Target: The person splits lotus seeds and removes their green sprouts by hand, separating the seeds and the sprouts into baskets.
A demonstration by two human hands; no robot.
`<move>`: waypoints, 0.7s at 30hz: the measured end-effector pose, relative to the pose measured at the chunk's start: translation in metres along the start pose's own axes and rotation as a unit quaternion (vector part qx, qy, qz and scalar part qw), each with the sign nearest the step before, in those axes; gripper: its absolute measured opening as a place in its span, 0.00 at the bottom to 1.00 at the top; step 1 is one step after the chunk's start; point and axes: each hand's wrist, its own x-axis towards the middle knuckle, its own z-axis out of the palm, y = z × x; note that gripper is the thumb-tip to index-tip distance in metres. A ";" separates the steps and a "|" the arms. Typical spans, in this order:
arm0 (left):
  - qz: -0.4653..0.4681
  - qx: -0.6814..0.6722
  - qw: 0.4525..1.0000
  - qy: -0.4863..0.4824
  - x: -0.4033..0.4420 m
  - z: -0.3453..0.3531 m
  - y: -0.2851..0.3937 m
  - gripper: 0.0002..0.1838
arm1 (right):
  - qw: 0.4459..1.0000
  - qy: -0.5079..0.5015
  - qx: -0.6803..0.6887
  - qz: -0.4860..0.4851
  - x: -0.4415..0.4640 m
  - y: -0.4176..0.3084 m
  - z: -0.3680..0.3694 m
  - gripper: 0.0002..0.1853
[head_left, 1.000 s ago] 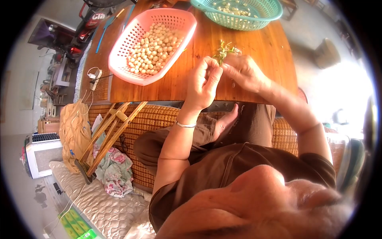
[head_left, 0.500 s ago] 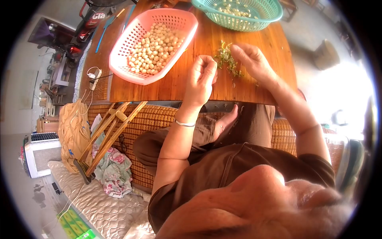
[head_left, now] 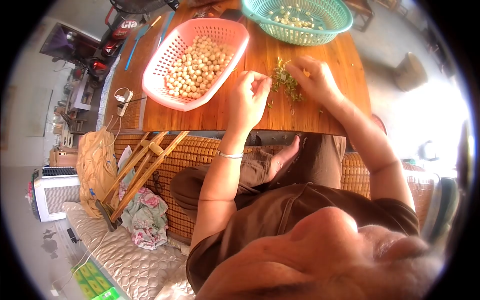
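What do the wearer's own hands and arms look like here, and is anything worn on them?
Both the left hand and right hand are ungloved. A thin, silver-coloured bangle circles the left wrist; the right wrist shows none. Dark brown short sleeves end above the elbows. No ring can be made out.

White letters, apparently "Cla", stand on the glossy red-and-black vehicle-like body [head_left: 120, 32] beyond the bench [head_left: 192, 118].

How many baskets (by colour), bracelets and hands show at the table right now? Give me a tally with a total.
Pink basket: 1
Green basket: 1
Silver bracelet: 1
Hands (left hand, right hand): 2
Total: 5
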 end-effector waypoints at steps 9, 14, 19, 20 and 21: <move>-0.117 -0.413 0.901 -0.058 0.002 0.002 0.018 0.17 | 0.986 0.109 0.084 -0.096 0.002 -0.016 0.004 0.07; -0.075 -0.318 0.943 -0.060 -0.002 0.010 0.020 0.11 | 0.992 0.054 0.087 -0.069 -0.003 -0.018 0.001 0.05; -0.011 -0.262 0.965 -0.009 -0.005 0.015 0.021 0.12 | 0.991 -0.033 0.126 0.034 -0.006 -0.020 -0.008 0.05; -0.012 -0.262 0.965 -0.010 -0.005 0.015 0.021 0.12 | 0.986 -0.080 0.131 0.065 -0.006 -0.020 -0.010 0.05; 0.009 -0.238 0.971 0.006 -0.005 0.015 0.023 0.11 | 0.986 -0.079 0.131 0.066 -0.007 -0.020 -0.009 0.05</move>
